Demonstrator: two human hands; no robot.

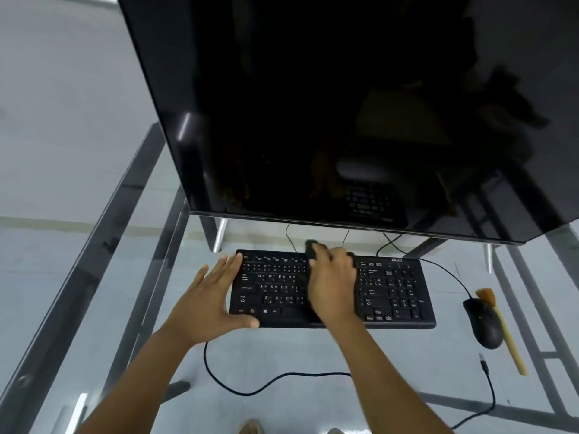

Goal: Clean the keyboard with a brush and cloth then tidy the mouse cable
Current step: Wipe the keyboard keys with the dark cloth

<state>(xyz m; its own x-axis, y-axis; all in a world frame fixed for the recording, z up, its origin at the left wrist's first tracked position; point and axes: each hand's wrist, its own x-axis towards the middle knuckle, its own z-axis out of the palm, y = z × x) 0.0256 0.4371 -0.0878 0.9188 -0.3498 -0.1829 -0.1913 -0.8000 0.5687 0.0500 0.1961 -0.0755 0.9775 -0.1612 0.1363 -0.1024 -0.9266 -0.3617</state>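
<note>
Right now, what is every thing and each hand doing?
Screen: dark, off.
Keyboard: flat on the glass table, being wiped.
Cloth: dark, under the right hand, on the keys.
Left hand: open, steadying the keyboard's left edge.
Brush: lying unused beside the mouse.
Mouse cable: loose, plug end free.

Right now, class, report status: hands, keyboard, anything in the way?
Left hand open, steadying keyboard edge. Right hand pressing dark cloth on the keys. Brush lies beside mouse, right. Nothing blocking.
</note>
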